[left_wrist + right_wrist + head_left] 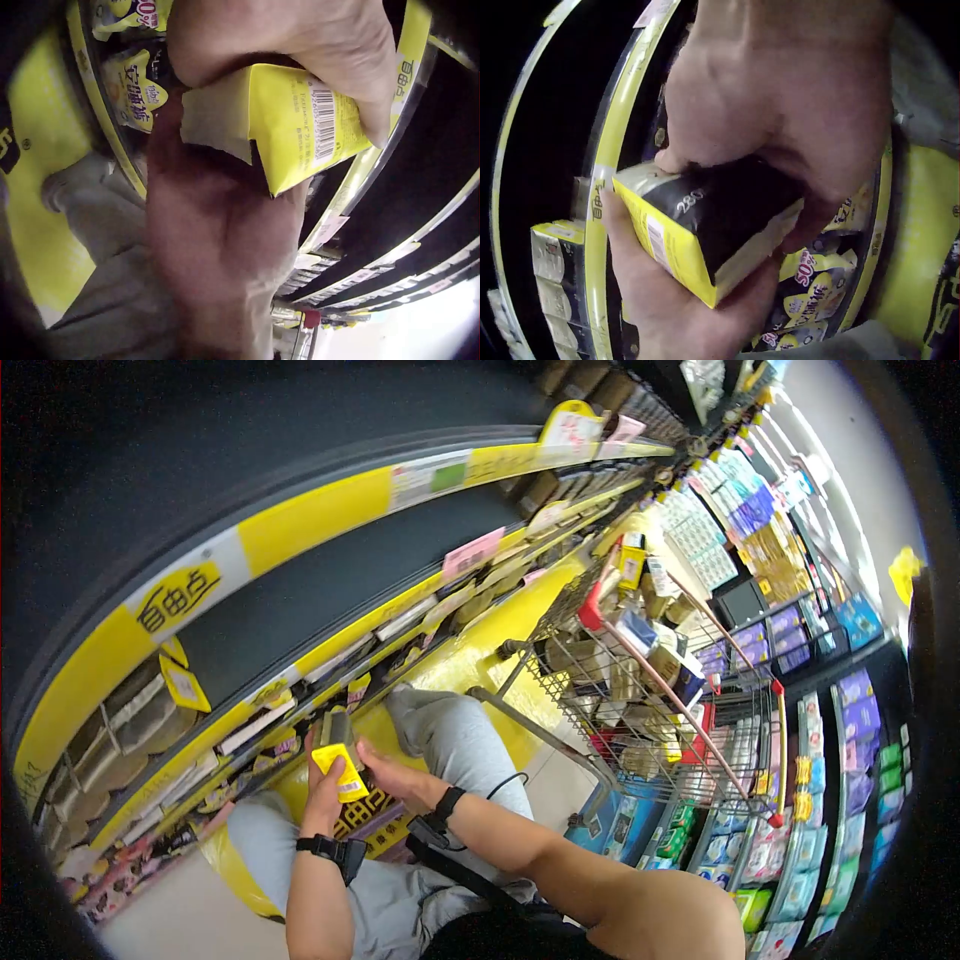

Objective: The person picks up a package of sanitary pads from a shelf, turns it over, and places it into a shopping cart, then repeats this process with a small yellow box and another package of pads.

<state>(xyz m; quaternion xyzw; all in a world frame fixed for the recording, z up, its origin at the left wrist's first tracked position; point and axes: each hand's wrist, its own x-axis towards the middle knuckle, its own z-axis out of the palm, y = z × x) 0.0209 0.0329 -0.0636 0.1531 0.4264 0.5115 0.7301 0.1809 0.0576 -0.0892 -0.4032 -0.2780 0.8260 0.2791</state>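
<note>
Both hands hold a small black, silver and yellow pack of sanitary pads point(350, 787) above the person's lap, close to the shelf. Thumb and fingers of the left hand point(321, 788) curl round its yellow barcode end. The right hand point(396, 773) grips the other side. In the left wrist view the barcode end of the pack point(307, 124) faces the camera, under the left hand point(277, 34). From the right wrist, the black face of the pack point(735, 217) reads 280, and the right palm hides part of it.
Shelves with yellow edge strips point(310, 515) run along the left. Similar packs point(559, 292) stand on one shelf, and pouches point(810, 292) lie on another. A wire shopping cart point(700, 730) full of goods stands at the right, before more stocked shelves.
</note>
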